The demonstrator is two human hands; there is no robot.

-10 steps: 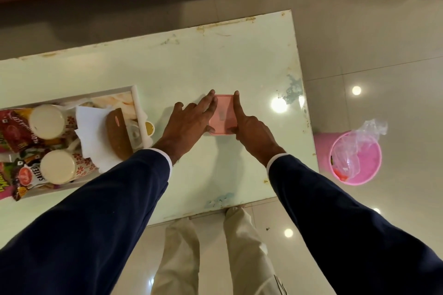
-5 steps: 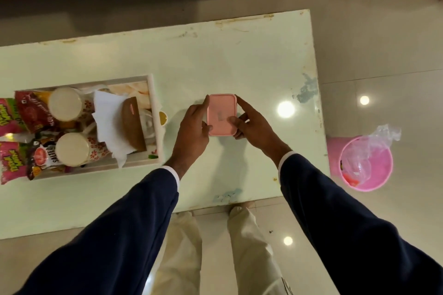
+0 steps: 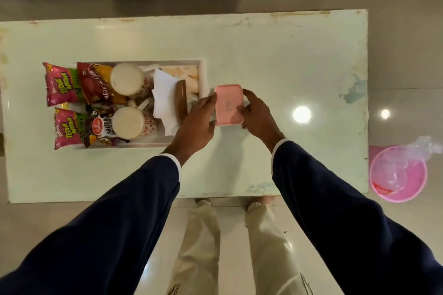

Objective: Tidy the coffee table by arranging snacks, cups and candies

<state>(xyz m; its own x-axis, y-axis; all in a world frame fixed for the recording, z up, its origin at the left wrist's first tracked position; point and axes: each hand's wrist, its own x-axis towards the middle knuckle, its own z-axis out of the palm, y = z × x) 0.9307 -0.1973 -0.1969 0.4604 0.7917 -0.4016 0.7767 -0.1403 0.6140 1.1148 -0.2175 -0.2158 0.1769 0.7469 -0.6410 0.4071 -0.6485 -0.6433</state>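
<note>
Two hands, left hand [image 3: 200,117] and right hand [image 3: 257,116], each grip pinching smooth rounded-rectangular pink box [image 3: 228,104], glossy table [image 3: 275,60]

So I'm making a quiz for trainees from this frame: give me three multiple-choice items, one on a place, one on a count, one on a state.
1. Where is the pink bin?
A on the coffee table
B on the floor by the table's end
C inside the tray

2. How many cups stand in the white tray?
A two
B four
C none

3. How is the pink lidded box held?
A left hand only
B between both hands
C untouched

Answers: 1 B, it stands on tiles off the coffee table; 2 A, two pale tops show; 3 B, the right hand grips the other side.
</note>
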